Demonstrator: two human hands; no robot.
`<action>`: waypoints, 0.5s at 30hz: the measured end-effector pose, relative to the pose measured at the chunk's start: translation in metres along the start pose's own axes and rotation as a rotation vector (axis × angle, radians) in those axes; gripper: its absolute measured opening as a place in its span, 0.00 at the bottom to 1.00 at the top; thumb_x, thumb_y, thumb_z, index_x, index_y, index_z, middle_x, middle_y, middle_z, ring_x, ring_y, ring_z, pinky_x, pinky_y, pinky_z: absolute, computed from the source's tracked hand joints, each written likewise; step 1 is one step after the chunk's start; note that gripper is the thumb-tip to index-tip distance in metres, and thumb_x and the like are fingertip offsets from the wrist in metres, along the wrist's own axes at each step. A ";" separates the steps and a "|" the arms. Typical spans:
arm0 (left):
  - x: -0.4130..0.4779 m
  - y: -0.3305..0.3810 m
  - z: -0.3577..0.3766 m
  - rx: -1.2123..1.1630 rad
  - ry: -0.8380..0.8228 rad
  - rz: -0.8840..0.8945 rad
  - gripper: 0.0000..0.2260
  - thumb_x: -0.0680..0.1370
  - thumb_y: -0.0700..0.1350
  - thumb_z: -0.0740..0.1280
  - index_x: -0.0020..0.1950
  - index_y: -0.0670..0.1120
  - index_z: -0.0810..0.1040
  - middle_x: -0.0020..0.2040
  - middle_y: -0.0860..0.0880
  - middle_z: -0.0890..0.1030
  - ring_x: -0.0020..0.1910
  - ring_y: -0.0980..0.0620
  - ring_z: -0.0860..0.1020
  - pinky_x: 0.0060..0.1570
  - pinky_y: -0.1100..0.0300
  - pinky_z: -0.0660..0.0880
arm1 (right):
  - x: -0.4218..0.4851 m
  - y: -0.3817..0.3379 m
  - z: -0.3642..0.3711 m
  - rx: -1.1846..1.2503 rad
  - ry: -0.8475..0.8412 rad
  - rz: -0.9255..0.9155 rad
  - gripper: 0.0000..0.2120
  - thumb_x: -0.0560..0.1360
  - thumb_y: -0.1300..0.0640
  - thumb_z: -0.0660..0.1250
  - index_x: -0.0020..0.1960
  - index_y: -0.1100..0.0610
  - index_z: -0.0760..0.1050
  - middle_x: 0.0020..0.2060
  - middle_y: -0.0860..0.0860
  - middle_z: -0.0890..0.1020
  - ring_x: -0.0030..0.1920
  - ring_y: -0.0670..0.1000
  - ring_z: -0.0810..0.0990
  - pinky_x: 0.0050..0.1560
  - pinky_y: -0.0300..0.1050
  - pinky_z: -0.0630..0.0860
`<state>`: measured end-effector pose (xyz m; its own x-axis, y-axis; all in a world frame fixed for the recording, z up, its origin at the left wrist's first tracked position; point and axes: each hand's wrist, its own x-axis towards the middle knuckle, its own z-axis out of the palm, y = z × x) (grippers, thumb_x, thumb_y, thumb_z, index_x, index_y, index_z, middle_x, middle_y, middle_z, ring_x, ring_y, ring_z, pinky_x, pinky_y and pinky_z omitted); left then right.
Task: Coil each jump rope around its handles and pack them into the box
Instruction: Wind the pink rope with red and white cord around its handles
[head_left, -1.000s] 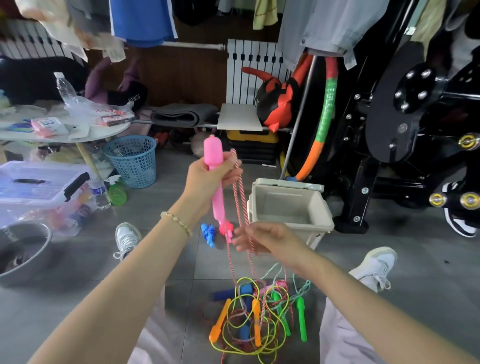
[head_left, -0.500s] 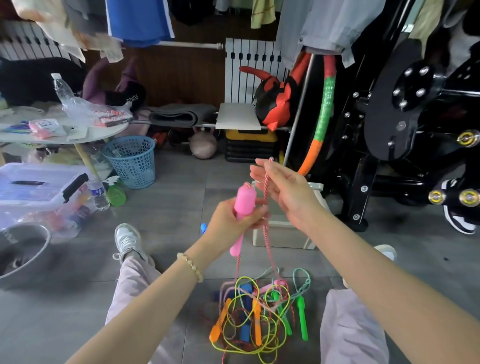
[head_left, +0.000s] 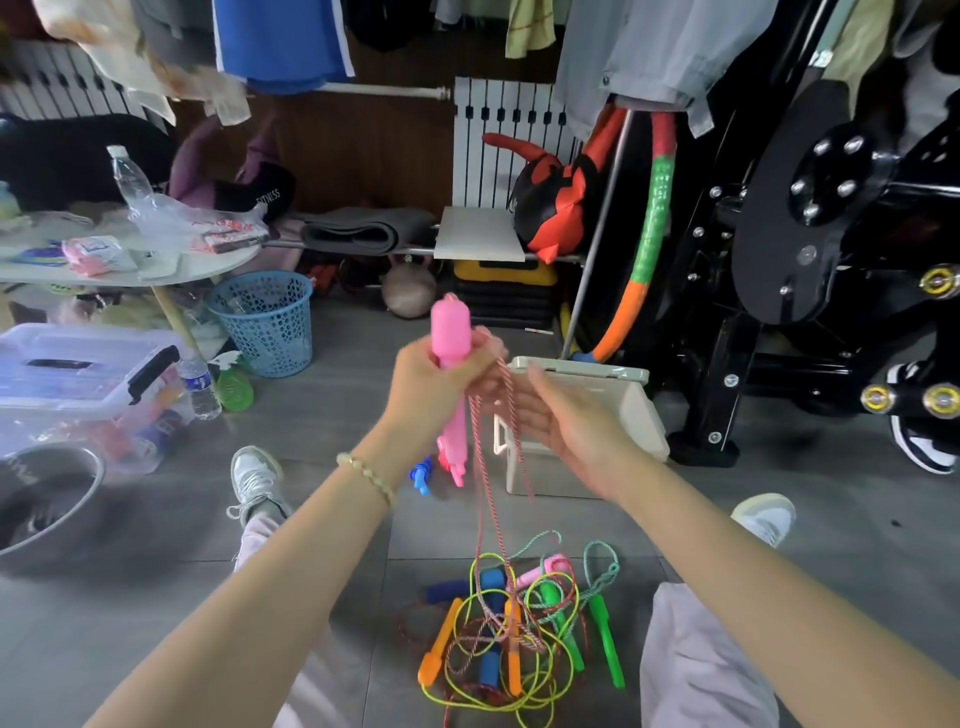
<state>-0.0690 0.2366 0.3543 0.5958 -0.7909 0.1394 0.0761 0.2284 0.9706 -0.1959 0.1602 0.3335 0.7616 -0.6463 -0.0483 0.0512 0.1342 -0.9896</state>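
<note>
One beige box (head_left: 641, 415) sits on the floor beyond the hands, and nearer the floor's front edge a tangle of loose jump ropes (head_left: 511, 639) lies between the person's legs. Above it the left grip (head_left: 431, 379) is clenched round the pink handles (head_left: 451, 332), held upright. The right grip (head_left: 566, 415) reaches in with fingers fairly straight against the red-and-white cord (head_left: 479, 519), and I cannot tell whether it pinches it. That cord trails down into the tangle. Likely trouble: winding on could snag or drag neighbouring ropes up with it, and slack turns may slide off the handles' lower end before packing.
</note>
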 end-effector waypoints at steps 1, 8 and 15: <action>0.006 0.007 -0.004 -0.042 0.034 0.014 0.02 0.74 0.37 0.71 0.44 0.41 0.79 0.36 0.48 0.84 0.32 0.55 0.81 0.36 0.65 0.78 | -0.004 0.007 -0.002 -0.050 -0.041 0.024 0.21 0.71 0.44 0.61 0.55 0.56 0.79 0.52 0.56 0.83 0.52 0.52 0.82 0.59 0.44 0.75; 0.032 0.020 -0.033 -0.093 0.150 0.058 0.03 0.75 0.41 0.70 0.48 0.43 0.79 0.42 0.47 0.84 0.39 0.53 0.84 0.42 0.61 0.80 | -0.024 0.020 -0.015 -0.179 -0.151 0.107 0.09 0.76 0.57 0.62 0.49 0.57 0.80 0.41 0.50 0.85 0.43 0.47 0.84 0.55 0.43 0.79; -0.021 -0.046 -0.010 0.295 -0.365 -0.249 0.06 0.74 0.45 0.72 0.49 0.46 0.82 0.44 0.47 0.84 0.41 0.50 0.82 0.47 0.54 0.79 | 0.008 -0.027 -0.002 -0.101 0.126 -0.138 0.07 0.77 0.54 0.64 0.49 0.53 0.81 0.44 0.49 0.85 0.47 0.47 0.84 0.52 0.42 0.79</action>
<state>-0.0772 0.2481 0.3044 0.2676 -0.9589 -0.0941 -0.0799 -0.1194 0.9896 -0.1929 0.1501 0.3591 0.6650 -0.7427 0.0787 0.0794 -0.0345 -0.9962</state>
